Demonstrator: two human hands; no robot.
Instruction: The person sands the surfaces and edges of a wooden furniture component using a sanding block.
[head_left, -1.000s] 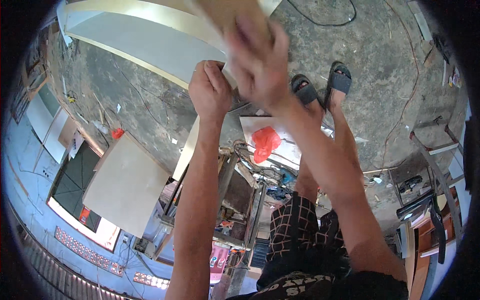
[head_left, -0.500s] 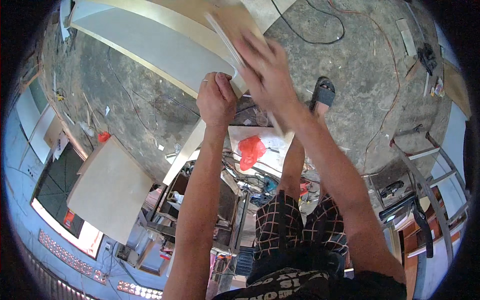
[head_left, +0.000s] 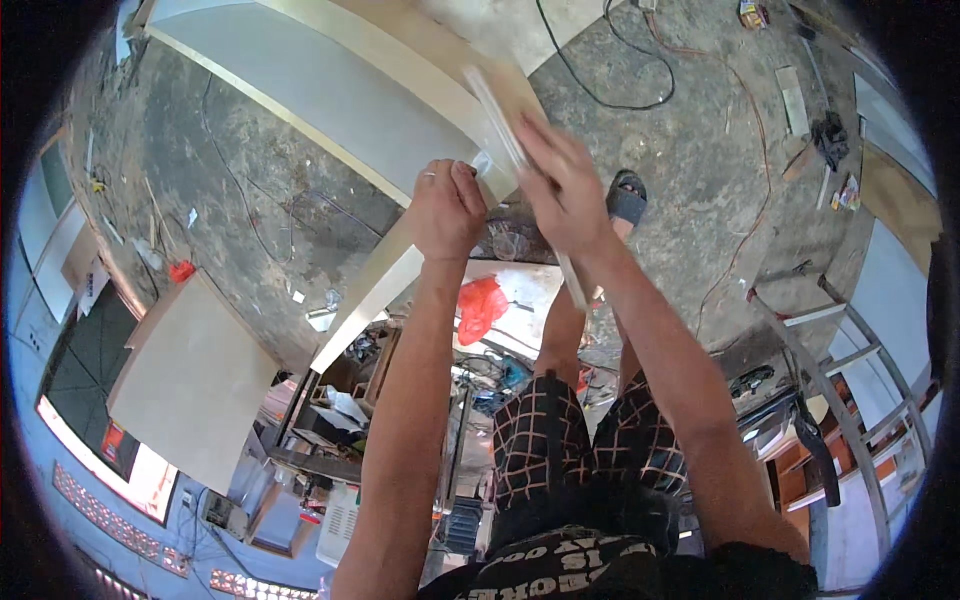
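**Operator:** While both hands are up at the panel, which step am I on?

**Guide:** You appear to be trimming or fixing the edge strip (head_left: 520,170) along the pale board (head_left: 330,110), which runs from the upper left of the frame to upper centre. Your left hand (head_left: 447,210) is closed into a fist on a small item at the board's corner; what that item is cannot be made out. Your right hand (head_left: 562,190) lies flat, fingers extended, pressing the strip against the board's end.

**Operator:** What does the next move call for?

**Guide:** Judging from this position, firm pressure from the right hand while the left works along the edge. Mind your sandalled foot (head_left: 626,200) on the concrete floor (head_left: 700,170) directly beneath, and the black cable (head_left: 600,95) nearby.
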